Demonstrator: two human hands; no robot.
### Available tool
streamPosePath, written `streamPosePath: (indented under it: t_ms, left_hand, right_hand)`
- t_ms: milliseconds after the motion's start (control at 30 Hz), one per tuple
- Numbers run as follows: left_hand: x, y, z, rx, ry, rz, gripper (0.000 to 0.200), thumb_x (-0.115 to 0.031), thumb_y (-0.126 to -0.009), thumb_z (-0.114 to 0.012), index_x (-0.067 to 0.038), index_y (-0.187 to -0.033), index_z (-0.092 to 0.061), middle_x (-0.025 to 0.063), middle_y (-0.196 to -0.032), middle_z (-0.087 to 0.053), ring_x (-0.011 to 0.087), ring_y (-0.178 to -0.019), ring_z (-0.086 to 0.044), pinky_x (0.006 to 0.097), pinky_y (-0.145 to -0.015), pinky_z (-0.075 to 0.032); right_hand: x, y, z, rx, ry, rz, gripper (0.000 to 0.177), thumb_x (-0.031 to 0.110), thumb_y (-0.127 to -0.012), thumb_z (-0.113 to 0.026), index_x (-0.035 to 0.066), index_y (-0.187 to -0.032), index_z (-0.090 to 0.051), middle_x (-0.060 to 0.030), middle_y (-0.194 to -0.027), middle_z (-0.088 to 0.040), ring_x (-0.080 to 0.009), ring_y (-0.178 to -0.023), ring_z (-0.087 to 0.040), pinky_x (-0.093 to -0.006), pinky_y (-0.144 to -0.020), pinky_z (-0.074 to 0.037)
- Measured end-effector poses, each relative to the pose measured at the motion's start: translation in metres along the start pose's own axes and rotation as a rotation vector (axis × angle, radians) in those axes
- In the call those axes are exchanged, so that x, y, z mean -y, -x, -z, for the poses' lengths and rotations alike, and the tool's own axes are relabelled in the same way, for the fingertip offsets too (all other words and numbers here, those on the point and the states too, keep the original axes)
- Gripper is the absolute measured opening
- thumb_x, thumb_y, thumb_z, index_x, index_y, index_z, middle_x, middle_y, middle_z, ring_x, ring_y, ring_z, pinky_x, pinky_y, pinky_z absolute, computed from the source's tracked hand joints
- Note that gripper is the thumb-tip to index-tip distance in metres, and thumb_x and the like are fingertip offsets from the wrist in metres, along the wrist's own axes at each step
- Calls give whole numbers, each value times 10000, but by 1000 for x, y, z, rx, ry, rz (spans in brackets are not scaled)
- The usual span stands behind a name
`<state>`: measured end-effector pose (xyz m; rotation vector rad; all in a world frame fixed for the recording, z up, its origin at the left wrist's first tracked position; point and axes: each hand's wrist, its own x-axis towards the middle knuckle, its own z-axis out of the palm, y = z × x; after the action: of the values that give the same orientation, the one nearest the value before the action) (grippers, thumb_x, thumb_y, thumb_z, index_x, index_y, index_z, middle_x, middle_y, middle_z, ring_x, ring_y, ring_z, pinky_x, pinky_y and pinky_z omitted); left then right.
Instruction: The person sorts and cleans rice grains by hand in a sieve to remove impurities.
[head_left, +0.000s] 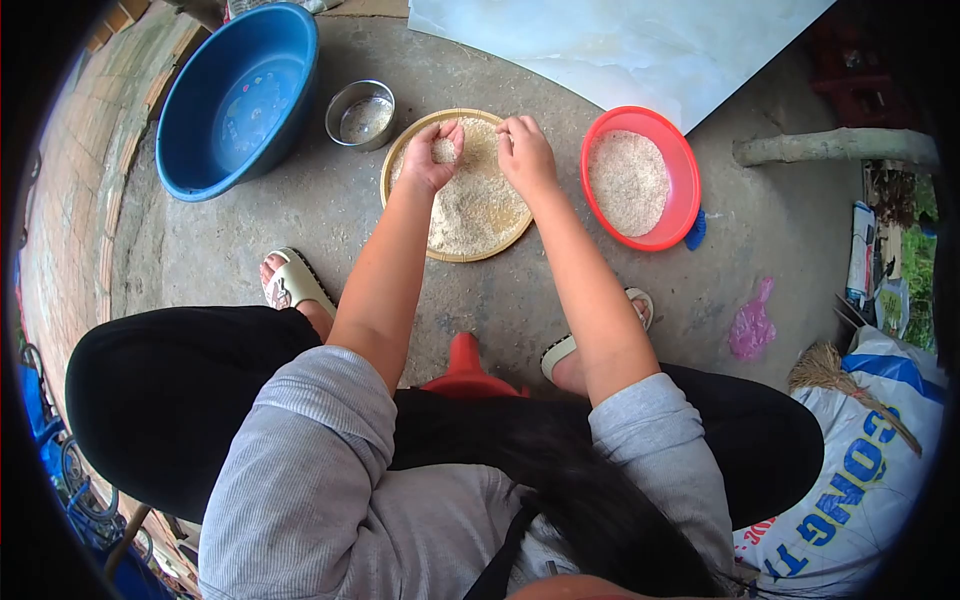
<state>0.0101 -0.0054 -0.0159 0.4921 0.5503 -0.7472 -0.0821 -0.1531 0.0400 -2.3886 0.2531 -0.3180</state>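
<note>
A round woven bamboo tray (387,178) lies on the ground in front of me, with pale rice grains (465,218) heaped and spread over it. My left hand (432,160) is cupped palm up above the tray's left part, holding a small handful of rice (443,150). Over the tray's upper right edge is my right hand (527,158), its fingers curled and drawn together at the tips. Whatever those fingertips pinch is too small to make out.
A red plastic basin (683,190) of rice stands right of the tray. To the left are a small metal bowl (361,114) with some grains and a large blue tub (240,100). A pink plastic bag (752,322), a printed sack (850,470) and a wooden pole (830,147) lie farther right.
</note>
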Motion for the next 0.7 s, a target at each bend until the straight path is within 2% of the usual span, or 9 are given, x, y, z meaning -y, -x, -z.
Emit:
streamPosePath:
  t_ms: [67, 167, 233, 267, 400, 467, 600, 667, 700]
  left_hand:
    - [-5, -7, 11, 16, 29, 3, 316, -219, -966, -396, 56, -1053, -527, 139, -935, -598, 233, -831, -621, 314, -681, -571]
    - [-9, -7, 17, 8, 59, -7, 322, -218, -967, -391, 62, -1053, -526, 142, -936, -603, 235, -818, -625, 315, -675, -573]
    - [-9, -3, 20, -18, 64, -20, 324, -218, -967, -390, 64, -1052, -525, 145, -934, -603, 238, -815, -625, 317, -674, -573]
    - [-8, -2, 19, -26, 57, -21, 326, -219, -967, -389, 65, -1052, -524, 147, -937, -603, 240, -818, -624, 318, -675, -573]
    - [-6, -7, 22, -23, 36, -1, 312, -199, -970, -389, 58, -1113, -496, 159, -1000, -585, 254, -882, -616, 342, -706, -561]
    - [-4, -5, 18, -26, 33, -9, 317, -197, -970, -386, 62, -1118, -494, 166, -1004, -581, 255, -883, -615, 344, -715, -561]
    - [2, -1, 16, -28, 23, 23, 331, -200, -970, -382, 68, -1133, -490, 173, -1024, -571, 257, -910, -606, 353, -741, -557]
    - [6, -2, 16, -25, 30, 45, 338, -205, -968, -384, 68, -1140, -485, 176, -1036, -568, 261, -930, -599, 353, -751, -555]
    - [8, -1, 16, -26, 39, 66, 344, -210, -967, -387, 68, -1147, -481, 178, -1048, -564, 265, -951, -592, 354, -760, -553]
  right_hand:
    - [-16, 21, -7, -27, 99, -8, 159, 132, -834, -558, 48, -968, -564, -150, -972, -536, -341, -919, -570, -418, -786, -478]
    - [-23, 54, -15, 98, 246, 48, 252, 203, -838, -598, 40, -1018, -530, -145, -993, -515, -333, -929, -563, -412, -782, -490]
    - [-21, 71, -17, 252, 324, 177, 341, 275, -829, -630, 39, -1046, -514, -137, -1023, -502, -317, -955, -554, -403, -780, -502]
    - [-19, 75, -19, 250, 341, 251, 319, 262, -816, -640, 38, -1009, -522, -118, -1007, -508, -296, -980, -548, -400, -779, -506]
    - [-29, 84, -40, 279, 302, 264, 235, 190, -822, -619, 42, -978, -525, -116, -995, -514, -300, -959, -559, -408, -777, -504]
    - [-40, 80, -50, 223, 325, 204, 167, 100, -816, -595, 40, -956, -527, -124, -974, -525, -302, -905, -578, -408, -766, -503]
    - [-46, 51, -45, 162, 314, 59, 114, 41, -805, -580, 31, -917, -565, -141, -942, -560, -290, -846, -601, -394, -730, -505]
    - [-38, 28, -36, 15, -66, -168, 105, 25, -785, -591, 19, -888, -612, -142, -907, -591, -288, -814, -607, -368, -727, -504]
    - [-31, 17, -32, 15, -67, -166, 105, 25, -785, -591, 19, -888, -612, -142, -907, -591, -288, -814, -607, -368, -727, -504]
